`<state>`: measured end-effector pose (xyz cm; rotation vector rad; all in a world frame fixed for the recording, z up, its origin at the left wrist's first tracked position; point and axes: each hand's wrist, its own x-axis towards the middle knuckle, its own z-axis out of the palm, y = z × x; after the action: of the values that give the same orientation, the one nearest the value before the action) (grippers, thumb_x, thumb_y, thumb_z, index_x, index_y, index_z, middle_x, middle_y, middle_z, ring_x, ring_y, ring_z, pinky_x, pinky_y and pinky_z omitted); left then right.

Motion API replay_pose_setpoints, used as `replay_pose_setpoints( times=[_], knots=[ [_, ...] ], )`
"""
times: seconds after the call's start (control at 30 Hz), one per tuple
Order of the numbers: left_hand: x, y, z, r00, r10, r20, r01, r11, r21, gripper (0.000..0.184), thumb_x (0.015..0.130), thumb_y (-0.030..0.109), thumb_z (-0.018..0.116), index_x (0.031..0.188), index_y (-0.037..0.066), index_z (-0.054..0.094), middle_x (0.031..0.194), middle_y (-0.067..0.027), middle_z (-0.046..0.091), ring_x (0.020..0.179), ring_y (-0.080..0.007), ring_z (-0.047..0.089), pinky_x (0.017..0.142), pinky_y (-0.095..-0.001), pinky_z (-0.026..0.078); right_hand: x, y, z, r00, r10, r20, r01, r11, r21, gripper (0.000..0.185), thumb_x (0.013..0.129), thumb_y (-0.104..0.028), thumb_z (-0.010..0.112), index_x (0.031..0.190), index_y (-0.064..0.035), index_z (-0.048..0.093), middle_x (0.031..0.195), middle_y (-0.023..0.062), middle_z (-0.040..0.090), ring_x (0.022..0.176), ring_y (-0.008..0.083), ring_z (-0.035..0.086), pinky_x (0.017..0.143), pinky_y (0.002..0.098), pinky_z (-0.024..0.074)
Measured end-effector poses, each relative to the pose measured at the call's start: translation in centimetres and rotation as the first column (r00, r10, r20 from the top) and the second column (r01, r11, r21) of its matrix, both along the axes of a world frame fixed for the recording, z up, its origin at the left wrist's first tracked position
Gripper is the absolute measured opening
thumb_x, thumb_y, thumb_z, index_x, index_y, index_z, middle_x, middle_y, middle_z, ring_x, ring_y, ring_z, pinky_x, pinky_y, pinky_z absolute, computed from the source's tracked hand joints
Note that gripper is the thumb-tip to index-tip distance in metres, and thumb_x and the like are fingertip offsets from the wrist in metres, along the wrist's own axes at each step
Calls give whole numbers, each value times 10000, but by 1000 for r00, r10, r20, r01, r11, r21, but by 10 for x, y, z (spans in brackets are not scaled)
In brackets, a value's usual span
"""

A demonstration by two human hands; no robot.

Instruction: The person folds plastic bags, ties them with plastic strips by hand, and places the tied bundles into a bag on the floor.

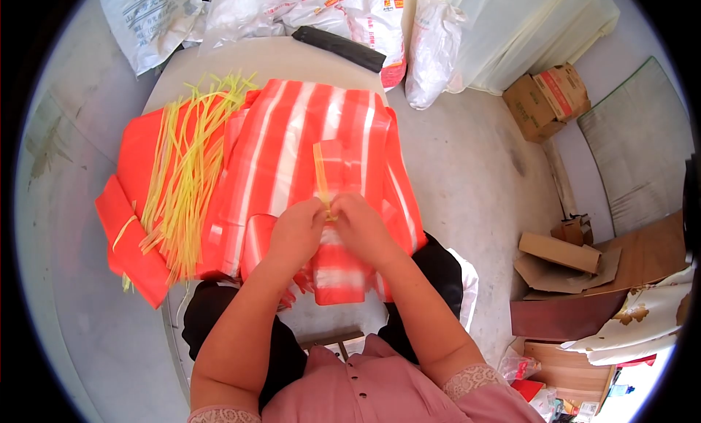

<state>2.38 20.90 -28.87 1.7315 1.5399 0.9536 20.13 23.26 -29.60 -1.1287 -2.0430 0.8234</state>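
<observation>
My left hand (298,224) and my right hand (356,223) are close together, both closed with fingertips pinching a yellow plastic strip (320,173). The strip passes around the middle of a folded bundle of red-and-white striped plastic bags (340,283); my fingers hide where its ends meet. Beneath the bundle spreads a large stack of striped plastic bags (292,131). On its left lies a pile of loose yellow strips (188,178) over red plastic. Farther left, a folded red bundle (131,237) has a yellow strip around it.
The work rests on a beige table (248,58). At its far edge lie a long black roll (339,48) and white printed sacks (292,10). Cardboard boxes (537,105) stand on the floor at right, with flattened cardboard (562,259) nearer me. A wall is close on the left.
</observation>
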Motion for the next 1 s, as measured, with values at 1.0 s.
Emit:
replay_pose_setpoints(
  times=[1.0],
  knots=[
    [1,0,1,1000,1,-20,-1,1000,-12,127,975,117,645,977,-9,643,883,-219,672,858,-399,664,737,-457,508,11,1,-7,964,32,-265,-82,980,-183,182,930,80,612,1060,-43,578,1203,102,550,981,224,598,868,315,493]
  ],
)
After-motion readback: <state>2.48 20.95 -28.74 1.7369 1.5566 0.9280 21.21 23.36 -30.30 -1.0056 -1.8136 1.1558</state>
